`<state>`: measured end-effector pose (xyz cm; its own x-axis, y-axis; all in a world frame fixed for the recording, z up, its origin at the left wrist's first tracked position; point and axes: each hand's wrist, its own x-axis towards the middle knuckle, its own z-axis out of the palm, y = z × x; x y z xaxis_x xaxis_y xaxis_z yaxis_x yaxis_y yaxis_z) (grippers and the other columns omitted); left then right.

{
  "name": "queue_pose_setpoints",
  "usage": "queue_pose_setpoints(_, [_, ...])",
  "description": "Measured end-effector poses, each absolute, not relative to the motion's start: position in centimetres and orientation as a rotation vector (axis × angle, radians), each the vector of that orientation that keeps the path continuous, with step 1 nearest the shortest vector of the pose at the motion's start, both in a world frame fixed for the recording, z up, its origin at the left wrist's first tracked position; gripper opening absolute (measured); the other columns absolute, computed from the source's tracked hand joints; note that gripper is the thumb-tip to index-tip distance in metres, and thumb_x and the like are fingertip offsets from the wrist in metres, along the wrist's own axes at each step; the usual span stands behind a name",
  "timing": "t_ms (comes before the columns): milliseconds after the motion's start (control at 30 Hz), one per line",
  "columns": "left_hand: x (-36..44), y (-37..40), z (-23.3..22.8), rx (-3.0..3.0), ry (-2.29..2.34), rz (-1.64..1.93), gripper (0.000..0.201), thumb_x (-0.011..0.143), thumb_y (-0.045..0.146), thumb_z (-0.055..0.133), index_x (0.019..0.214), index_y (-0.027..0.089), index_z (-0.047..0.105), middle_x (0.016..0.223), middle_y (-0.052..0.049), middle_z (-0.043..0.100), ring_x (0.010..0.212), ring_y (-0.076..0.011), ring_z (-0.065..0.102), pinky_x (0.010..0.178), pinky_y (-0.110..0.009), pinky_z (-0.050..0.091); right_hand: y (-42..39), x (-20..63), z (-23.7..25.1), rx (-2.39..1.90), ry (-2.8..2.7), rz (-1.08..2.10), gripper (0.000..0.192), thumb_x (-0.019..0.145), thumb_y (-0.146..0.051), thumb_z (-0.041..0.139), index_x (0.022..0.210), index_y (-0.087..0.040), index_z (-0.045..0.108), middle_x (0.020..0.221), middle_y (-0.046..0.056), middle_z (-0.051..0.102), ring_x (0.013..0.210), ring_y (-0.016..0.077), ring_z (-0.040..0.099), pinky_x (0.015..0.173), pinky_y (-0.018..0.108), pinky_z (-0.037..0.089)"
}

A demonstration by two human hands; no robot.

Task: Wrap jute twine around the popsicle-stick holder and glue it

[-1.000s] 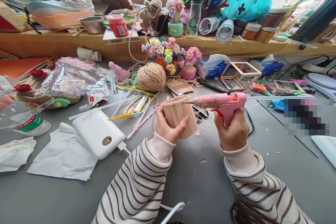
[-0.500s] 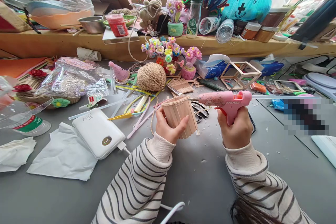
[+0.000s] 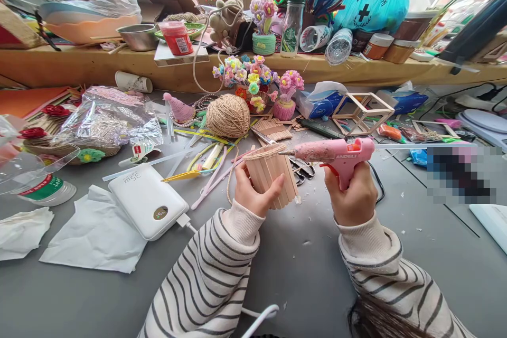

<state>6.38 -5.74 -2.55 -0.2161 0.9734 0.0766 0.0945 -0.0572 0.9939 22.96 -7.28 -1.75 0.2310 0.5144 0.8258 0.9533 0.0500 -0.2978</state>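
My left hand grips a small cup made of wooden craft sticks, with jute twine wound around its rim. A strand of twine runs from the cup back to the ball of twine behind it. My right hand holds a pink hot glue gun by its handle, a finger at the red trigger. The gun lies level, its nozzle tip touching the cup's right upper rim.
A white power bank and white paper sheets lie to the left on the grey table. Scissors sit behind the cup. Pipe-cleaner flower pots, a stick frame cube and a cluttered wooden shelf fill the back.
The glue gun drew back to the right half a second ago, then came left again, so its nozzle is back at the cup's rim. My left hand and the cup stayed still.
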Motion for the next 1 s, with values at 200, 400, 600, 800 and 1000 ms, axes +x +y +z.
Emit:
queue_pose_setpoints(200, [6.42,-5.79,-2.48,1.203,1.409,1.391,0.074,0.05,0.049,0.072,0.109,0.018,0.04,0.105,-0.011,0.057,0.095,-0.0271,0.059,0.085,-0.046,0.046,-7.26,22.93,-1.82,-1.621,-1.387,-0.579,0.035,0.08,-0.048,0.048,0.09,-0.015,0.053,0.057,0.0,0.053,0.042,0.0131,0.048,0.039,0.024,0.037])
queue_pose_setpoints(400, [6.48,-5.7,-2.66,1.222,1.369,1.438,0.075,0.052,0.048,0.072,0.111,0.018,0.04,0.111,-0.012,0.054,0.099,-0.0267,0.057,0.089,-0.046,0.045,-7.27,22.96,-1.84,-1.656,-1.372,-0.545,0.036,0.08,-0.048,0.047,0.091,-0.015,0.053,0.058,0.0,0.053,0.043,0.0133,0.048,0.04,0.025,0.037])
queue_pose_setpoints(600, [6.54,-5.67,-2.72,1.208,1.342,1.449,0.076,0.051,0.05,0.072,0.112,0.017,0.04,0.112,-0.013,0.054,0.1,-0.027,0.057,0.088,-0.046,0.045,-7.35,23.07,-1.9,-1.629,-1.404,-0.549,0.039,0.081,-0.046,0.046,0.096,-0.011,0.053,0.061,0.002,0.055,0.046,0.0137,0.051,0.04,0.024,0.037])
queue_pose_setpoints(800, [6.48,-5.69,-2.68,1.185,1.348,1.427,0.076,0.05,0.05,0.072,0.11,0.018,0.039,0.114,-0.014,0.053,0.1,-0.0276,0.057,0.086,-0.046,0.046,-7.31,23.2,-2.16,-1.654,-1.393,-0.558,0.04,0.081,-0.048,0.046,0.099,-0.013,0.053,0.064,0.002,0.057,0.048,0.0151,0.053,0.041,0.025,0.038])
queue_pose_setpoints(1000, [6.54,-5.75,-2.49,1.167,1.323,1.423,0.074,0.05,0.048,0.072,0.109,0.017,0.038,0.111,-0.014,0.054,0.097,-0.0267,0.058,0.084,-0.044,0.047,-7.28,23.19,-2.08,-1.656,-1.398,-0.581,0.041,0.082,-0.048,0.045,0.1,-0.013,0.053,0.064,0.004,0.058,0.048,0.0158,0.054,0.041,0.025,0.038])
